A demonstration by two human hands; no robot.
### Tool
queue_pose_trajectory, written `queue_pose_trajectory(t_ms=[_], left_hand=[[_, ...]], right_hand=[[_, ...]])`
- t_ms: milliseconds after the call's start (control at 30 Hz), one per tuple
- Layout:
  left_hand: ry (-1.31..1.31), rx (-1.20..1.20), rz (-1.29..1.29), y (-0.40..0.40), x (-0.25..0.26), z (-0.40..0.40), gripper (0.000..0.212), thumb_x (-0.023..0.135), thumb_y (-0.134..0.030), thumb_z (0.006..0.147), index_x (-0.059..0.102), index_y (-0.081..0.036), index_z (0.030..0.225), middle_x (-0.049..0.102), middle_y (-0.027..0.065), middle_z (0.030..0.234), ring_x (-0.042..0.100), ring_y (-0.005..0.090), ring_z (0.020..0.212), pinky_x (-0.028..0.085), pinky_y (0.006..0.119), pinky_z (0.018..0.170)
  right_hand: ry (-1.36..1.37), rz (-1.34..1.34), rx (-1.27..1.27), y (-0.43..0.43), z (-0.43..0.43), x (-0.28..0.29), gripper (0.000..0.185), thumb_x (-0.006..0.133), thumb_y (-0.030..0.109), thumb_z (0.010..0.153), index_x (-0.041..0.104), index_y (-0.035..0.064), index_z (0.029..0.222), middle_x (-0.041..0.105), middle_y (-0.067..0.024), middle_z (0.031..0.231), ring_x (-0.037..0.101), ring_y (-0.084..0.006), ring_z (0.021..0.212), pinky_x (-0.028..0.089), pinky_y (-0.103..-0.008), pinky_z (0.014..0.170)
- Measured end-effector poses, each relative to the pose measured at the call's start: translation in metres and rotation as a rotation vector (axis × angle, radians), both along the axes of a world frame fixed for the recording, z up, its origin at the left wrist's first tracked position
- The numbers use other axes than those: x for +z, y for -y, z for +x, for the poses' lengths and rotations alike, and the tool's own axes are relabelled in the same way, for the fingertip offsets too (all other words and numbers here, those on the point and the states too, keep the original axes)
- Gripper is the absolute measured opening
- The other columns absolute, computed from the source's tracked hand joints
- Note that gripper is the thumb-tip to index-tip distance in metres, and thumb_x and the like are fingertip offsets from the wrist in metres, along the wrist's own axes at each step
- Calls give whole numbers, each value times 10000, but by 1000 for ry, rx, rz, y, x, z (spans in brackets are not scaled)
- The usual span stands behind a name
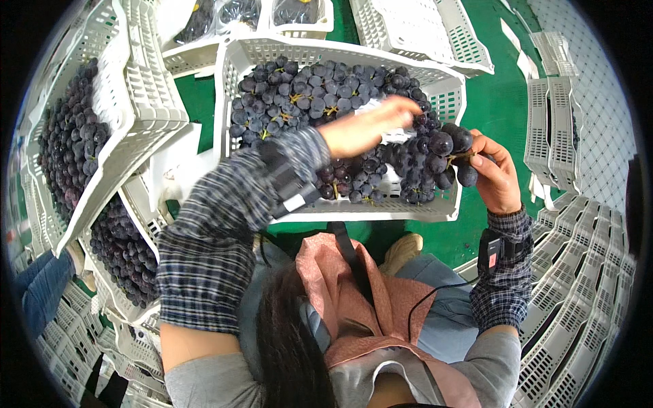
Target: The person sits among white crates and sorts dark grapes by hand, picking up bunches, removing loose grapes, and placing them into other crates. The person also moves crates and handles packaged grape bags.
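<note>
A white perforated plastic crate (336, 210) stands before me, holding many bunches of dark grapes (326, 92) with greenish-yellow stems. At the crate's right end, my right hand (494, 171) pinches the stem of a bunch of dark grapes (441, 144) between thumb and fingers. That bunch reaches left over the grapes in the crate. My left hand (375, 125), blurred, is stretched over the middle of the crate. Its fingertips are at the grapes near the held bunch; whether they grip anything cannot be told. White paper (395, 135) shows under and beside this hand.
Tilted white crates of grapes (76, 137) stand at the left, with another grape-filled crate (125, 250) below. Packed grapes in clear wrap (240, 13) lie at the top. Stacked crates (576, 285) line the right side. Another person's leg (43, 290) shows at the lower left.
</note>
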State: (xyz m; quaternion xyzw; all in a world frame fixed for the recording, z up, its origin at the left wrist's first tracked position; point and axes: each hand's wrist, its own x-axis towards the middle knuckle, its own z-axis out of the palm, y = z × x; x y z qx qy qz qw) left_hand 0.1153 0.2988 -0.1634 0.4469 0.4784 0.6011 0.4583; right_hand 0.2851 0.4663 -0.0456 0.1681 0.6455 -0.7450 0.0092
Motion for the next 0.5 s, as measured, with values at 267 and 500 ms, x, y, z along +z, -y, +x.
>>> queue_pose_trajectory(t_ms=[267,500], left_hand=[[-418,254,-417,98,6,-80,282,658,-221,851,601,-36,1056,593,11,945,555,121,871,455,258,762],[-759,-184,-276,154,-30,-39,409,737,-143,696,609,-40,1071,549,121,1020,530,297,994,428,362,873]], right_hand=[[-155,912,282,-27,1,-38,119,675,19,747,565,14,793,537,-79,957,515,-202,920,410,-314,791],[-215,1296,646,-3,33,-83,150,698,94,656,588,72,754,541,-41,943,510,-243,1006,356,-425,945]])
